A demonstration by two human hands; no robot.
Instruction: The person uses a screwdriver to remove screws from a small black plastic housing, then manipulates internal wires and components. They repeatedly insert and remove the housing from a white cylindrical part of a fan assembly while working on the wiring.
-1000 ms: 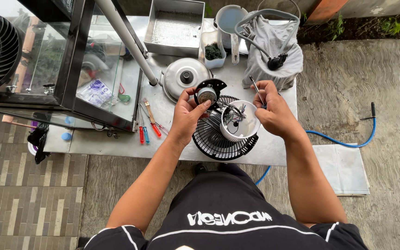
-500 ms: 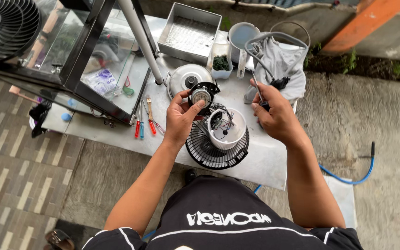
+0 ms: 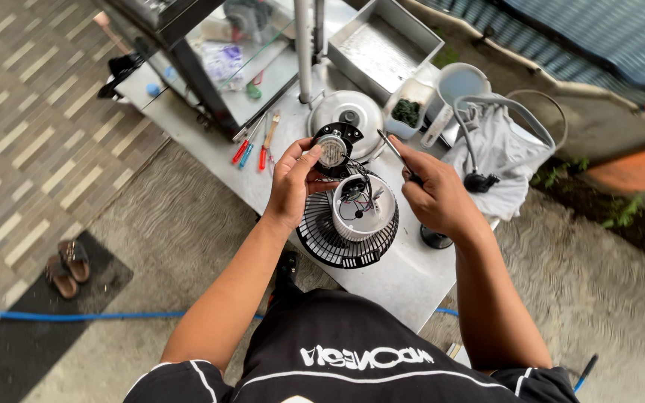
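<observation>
One fan motor, one screwdriver, two hands.
Left hand (image 3: 293, 183) fingers clamp the motor (image 3: 331, 150); right hand (image 3: 438, 198) fingers grip the screwdriver (image 3: 397, 154), handle hidden.

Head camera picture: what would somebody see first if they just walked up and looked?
First, the two hands in the middle: the left hand holds a small round fan motor, and the right hand holds a thin screwdriver. Just below them, a black fan grille with an open white housing, wires inside, rests on the white table.
</observation>
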